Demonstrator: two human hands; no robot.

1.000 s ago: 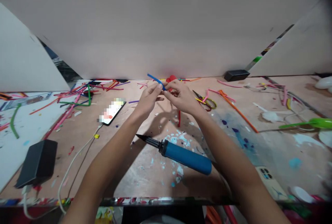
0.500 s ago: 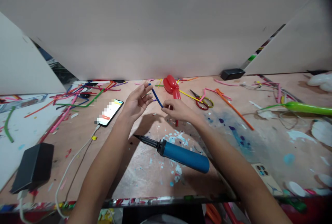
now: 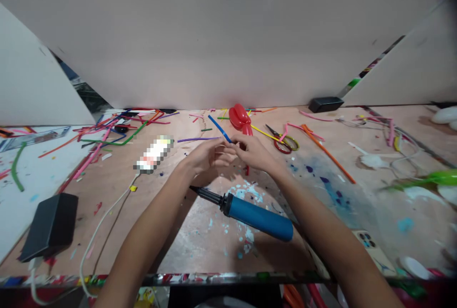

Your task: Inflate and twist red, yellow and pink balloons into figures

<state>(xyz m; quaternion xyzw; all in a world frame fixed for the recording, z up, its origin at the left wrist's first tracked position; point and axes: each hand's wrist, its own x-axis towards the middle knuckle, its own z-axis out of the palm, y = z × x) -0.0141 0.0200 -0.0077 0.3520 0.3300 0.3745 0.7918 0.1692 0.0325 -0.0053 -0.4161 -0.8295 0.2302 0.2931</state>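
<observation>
A thin blue uninflated modelling balloon (image 3: 218,127) slants up and left, its far end free. My left hand (image 3: 210,154) pinches its lower part with thumb and forefinger, the other fingers curled loosely. Right beside it, my right hand (image 3: 254,152) has its fingers closed round the balloon's near end, which they hide. Just behind my right hand lies a red inflated balloon shape (image 3: 240,117). Below both hands, a blue hand pump (image 3: 260,218) rests on the table with its black nozzle towards my left forearm. A purple uninflated balloon (image 3: 198,139) lies left of the blue one.
Scissors (image 3: 282,142) lie to the right, near an orange balloon (image 3: 328,154). A lit phone (image 3: 154,154) on a white cable lies left, with a black box (image 3: 50,227) nearer me. Loose balloons pile at the back left. A white panel (image 3: 214,36) stands behind the table.
My left hand has come down and right from the blue balloon's far end to beside my right hand. That far end now sticks out free. The view has shifted slightly.
</observation>
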